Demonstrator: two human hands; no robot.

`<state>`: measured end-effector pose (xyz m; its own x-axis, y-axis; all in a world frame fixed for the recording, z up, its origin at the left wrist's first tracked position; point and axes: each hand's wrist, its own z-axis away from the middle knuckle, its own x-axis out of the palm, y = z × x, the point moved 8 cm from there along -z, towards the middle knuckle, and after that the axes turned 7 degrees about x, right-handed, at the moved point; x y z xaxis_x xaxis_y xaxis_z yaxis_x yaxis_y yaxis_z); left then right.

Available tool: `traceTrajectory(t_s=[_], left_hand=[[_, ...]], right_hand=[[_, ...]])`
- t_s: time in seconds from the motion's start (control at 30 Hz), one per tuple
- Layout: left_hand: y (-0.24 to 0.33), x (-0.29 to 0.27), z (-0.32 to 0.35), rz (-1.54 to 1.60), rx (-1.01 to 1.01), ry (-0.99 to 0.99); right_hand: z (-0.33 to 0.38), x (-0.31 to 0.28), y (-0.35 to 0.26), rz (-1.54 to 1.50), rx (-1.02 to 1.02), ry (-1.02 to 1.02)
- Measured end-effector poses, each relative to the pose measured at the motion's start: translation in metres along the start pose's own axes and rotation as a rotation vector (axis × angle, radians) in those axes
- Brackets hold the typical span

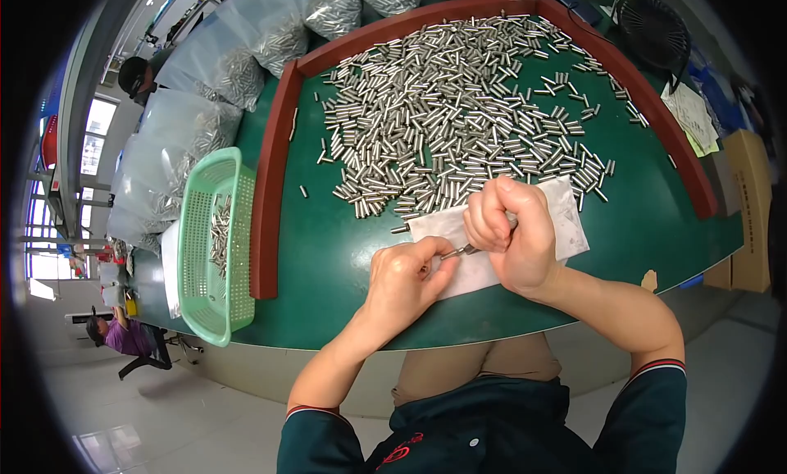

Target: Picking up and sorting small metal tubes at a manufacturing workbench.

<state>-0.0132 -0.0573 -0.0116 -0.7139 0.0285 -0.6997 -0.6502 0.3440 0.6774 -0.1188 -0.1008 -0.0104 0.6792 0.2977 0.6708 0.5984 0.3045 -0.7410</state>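
Note:
My left hand is closed in a pinch, its thumb and forefinger on a small metal pin. Curled into a fist, my right hand grips a slim tool with a metal tip. That tip points left and meets the pin, or comes very close to it; most of the tool is hidden in my fingers. Both hands are over a white cloth lying on the green tabletop. Just beyond the cloth spreads a large heap of short, shiny metal pins.
A reddish-brown frame borders the heap. Left of it stands a green basket holding some pins. Clear bags of pins line the far left. A black fan and papers are at right. Two other people are at left.

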Motion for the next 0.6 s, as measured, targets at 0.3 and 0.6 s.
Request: traceTrajectory(t_s=[0.3, 0.6], left_hand=[[0.0062, -0.0007, -0.0012, -0.071, 0.027, -0.026], [0.0053, 0.0005, -0.0007, -0.072, 0.029, -0.024]], right_hand=[[0.0006, 0.0018, -0.0042, -0.011, -0.022, -0.023], [-0.0010, 0.0006, -0.0036, -0.033, -0.012, -0.020]])
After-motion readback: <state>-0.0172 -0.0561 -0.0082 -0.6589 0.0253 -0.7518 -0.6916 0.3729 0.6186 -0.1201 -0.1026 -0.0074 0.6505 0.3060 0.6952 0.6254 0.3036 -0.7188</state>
